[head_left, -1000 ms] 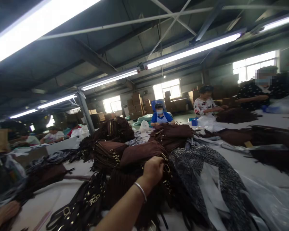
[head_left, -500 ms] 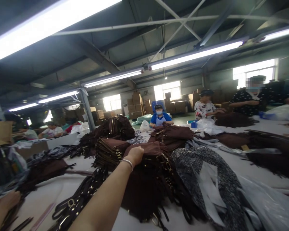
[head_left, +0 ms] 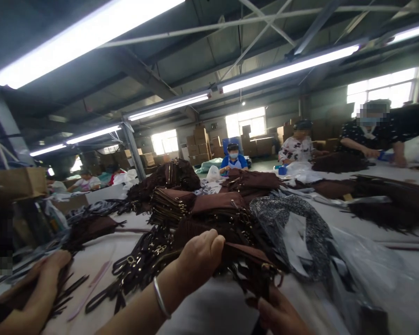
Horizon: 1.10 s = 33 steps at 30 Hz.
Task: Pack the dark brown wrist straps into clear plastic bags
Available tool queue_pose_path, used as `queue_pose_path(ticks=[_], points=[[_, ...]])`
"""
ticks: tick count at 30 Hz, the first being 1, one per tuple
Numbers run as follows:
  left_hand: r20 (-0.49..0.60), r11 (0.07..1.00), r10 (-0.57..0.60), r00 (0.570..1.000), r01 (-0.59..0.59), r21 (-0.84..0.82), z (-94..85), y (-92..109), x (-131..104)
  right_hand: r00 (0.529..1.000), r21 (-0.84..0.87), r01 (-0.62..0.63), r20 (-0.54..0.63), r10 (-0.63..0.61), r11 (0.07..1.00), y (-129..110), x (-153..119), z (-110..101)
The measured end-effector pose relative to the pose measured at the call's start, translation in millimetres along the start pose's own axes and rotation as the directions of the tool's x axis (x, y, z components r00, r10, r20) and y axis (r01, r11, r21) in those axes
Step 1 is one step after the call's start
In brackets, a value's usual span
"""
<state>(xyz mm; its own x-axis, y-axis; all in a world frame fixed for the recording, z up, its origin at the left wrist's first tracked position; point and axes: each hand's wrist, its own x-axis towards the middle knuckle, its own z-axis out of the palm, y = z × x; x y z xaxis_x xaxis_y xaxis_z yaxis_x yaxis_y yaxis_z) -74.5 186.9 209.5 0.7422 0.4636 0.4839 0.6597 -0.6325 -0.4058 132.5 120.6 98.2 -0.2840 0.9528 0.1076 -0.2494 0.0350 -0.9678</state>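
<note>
My left hand (head_left: 200,256), with a silver bangle on its wrist, is closed on one corner of a dark brown fringed bag (head_left: 247,253). My right hand (head_left: 281,309) grips the bag's other end, near gold-coloured metal fittings; its fingers are partly hidden and blurred. The bag hangs stretched between both hands above the white table (head_left: 209,307). Just beyond it lies a stack of similar brown bags (head_left: 216,203) with zips and gold rings. Black straps with gold clasps (head_left: 125,267) spill from the stack towards the left.
A co-worker's hands (head_left: 52,274) hold brown fringed material at the left, beside a pink strip (head_left: 91,291). Right of the stack lie a speckled grey cloth (head_left: 307,218) and clear plastic (head_left: 380,274). More brown bags (head_left: 176,174) are heaped further back. Several people sit across the tables.
My left hand has drawn a bag from the stack towards me. My right hand has come into view and holds its other end. The view has shifted slightly.
</note>
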Motion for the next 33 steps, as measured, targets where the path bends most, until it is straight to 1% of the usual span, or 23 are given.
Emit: queue_pose_path(ticks=[2, 4, 5, 7, 10, 12, 13, 15, 17, 18, 20, 21, 22, 23, 24, 25, 26, 27, 28, 29, 30, 31, 33], points=[[0.072, 0.998, 0.052, 0.996, -0.050, -0.030, -3.7, 11.7, -10.0, 0.998, 0.219, 0.003, -0.061, 0.011, 0.976, -9.5, 2.9, 7.1], [0.136, 0.997, 0.070, 0.988, -0.067, -0.023, -9.8, 15.3, -15.2, 0.993, 0.346, -0.048, -0.085, 0.082, 0.937, -16.4, -1.1, 10.2], [0.147, 0.997, 0.074, 0.986, -0.075, -0.003, -13.9, 14.6, -15.9, 0.990, 0.345, -0.080, -0.082, 0.115, 0.935, -18.5, -5.4, 9.6], [0.133, 0.994, 0.091, 0.987, -0.099, 0.050, -23.9, 10.4, -13.9, 0.988, 0.291, -0.090, -0.091, 0.121, 0.953, -20.5, -16.3, 4.4], [0.051, 0.981, 0.129, 0.990, -0.135, 0.138, -37.3, 3.4, -7.9, 0.987, 0.229, -0.060, -0.134, 0.093, 0.971, -21.4, -31.6, -5.7], [-0.005, 0.977, 0.138, 0.990, -0.135, 0.166, -37.5, 1.5, -8.0, 0.982, 0.230, -0.081, -0.146, 0.117, 0.970, -19.9, -37.6, -7.7], [-0.017, 0.979, 0.131, 0.991, -0.126, 0.162, -32.9, 1.6, -10.9, 0.980, 0.237, -0.105, -0.143, 0.142, 0.966, -17.3, -39.3, -6.5], [0.012, 0.989, 0.091, 0.996, -0.091, 0.120, -13.3, 4.1, -23.8, 0.970, 0.257, -0.172, -0.122, 0.209, 0.951, -5.5, -40.8, -0.7], [0.121, 0.999, -0.002, 0.993, -0.003, 0.037, 16.4, 10.3, -45.7, 0.952, 0.273, -0.260, -0.086, 0.293, 0.926, 16.0, -41.6, 7.2], [0.213, 0.997, -0.074, 0.974, 0.078, -0.009, 32.2, 15.2, -59.1, 0.936, 0.278, -0.313, -0.072, 0.345, 0.908, 29.3, -42.2, 11.2], [0.393, 0.963, -0.216, 0.894, 0.261, -0.064, 59.4, 29.6, -87.1, 0.880, 0.289, -0.431, -0.074, 0.469, 0.855, 56.7, -44.2, 18.0], [0.453, 0.940, -0.266, 0.851, 0.332, -0.073, 69.1, 39.3, -100.0, 0.848, 0.292, -0.481, -0.084, 0.523, 0.827, 68.8, -45.3, 20.6], [0.484, 0.905, -0.322, 0.813, 0.415, -0.095, 75.7, 50.6, -110.9, 0.820, 0.288, -0.520, -0.094, 0.565, 0.804, 78.7, -46.0, 22.9], [0.502, 0.845, -0.384, 0.775, 0.514, -0.147, 79.6, 63.3, -119.4, 0.803, 0.272, -0.546, -0.098, 0.587, 0.792, 86.1, -46.1, 24.9], [0.535, 0.737, -0.451, 0.714, 0.636, -0.228, 81.4, 76.9, -125.2, 0.803, 0.243, -0.555, -0.092, 0.589, 0.795, 90.9, -45.4, 26.7], [0.602, 0.539, -0.512, 0.612, 0.775, -0.329, 82.0, 91.1, -128.4, 0.815, 0.199, -0.552, -0.078, 0.575, 0.810, 93.3, -44.0, 28.5], [0.713, 0.256, -0.510, 0.480, 0.877, -0.407, 82.3, 105.1, -129.3, 0.830, 0.136, -0.543, -0.060, 0.554, 0.829, 93.7, -42.1, 30.2], [0.835, -0.076, -0.425, 0.349, 0.906, -0.417, 82.9, 118.1, -128.4, 0.849, 0.052, -0.524, -0.049, 0.526, 0.850, 92.6, -39.9, 31.9], [0.913, -0.375, -0.300, 0.278, 0.845, -0.381, 84.5, 129.6, -126.1, 0.877, -0.055, -0.481, -0.041, 0.479, 0.875, 90.5, -37.7, 33.3], [0.946, -0.599, -0.198, 0.257, 0.732, -0.325, 87.0, 138.9, -122.9, 0.911, -0.180, -0.409, -0.027, 0.411, 0.895, 87.8, -35.7, 34.0], [0.956, -0.752, -0.150, 0.253, 0.599, -0.277, 90.5, 145.6, -119.2, 0.943, -0.306, -0.319, -0.005, 0.333, 0.897, 84.8, -34.2, 33.8], [0.958, -0.843, -0.150, 0.244, 0.474, -0.253, 94.4, 149.6, -115.1, 0.966, -0.413, -0.225, 0.020, 0.256, 0.882, 81.8, -33.0, 32.1], [0.970, -0.927, -0.164, 0.177, 0.308, -0.213, 101.6, 150.0, -106.8, 0.990, -0.554, -0.097, 0.028, 0.136, 0.827, 77.3, -31.3, 23.7]])
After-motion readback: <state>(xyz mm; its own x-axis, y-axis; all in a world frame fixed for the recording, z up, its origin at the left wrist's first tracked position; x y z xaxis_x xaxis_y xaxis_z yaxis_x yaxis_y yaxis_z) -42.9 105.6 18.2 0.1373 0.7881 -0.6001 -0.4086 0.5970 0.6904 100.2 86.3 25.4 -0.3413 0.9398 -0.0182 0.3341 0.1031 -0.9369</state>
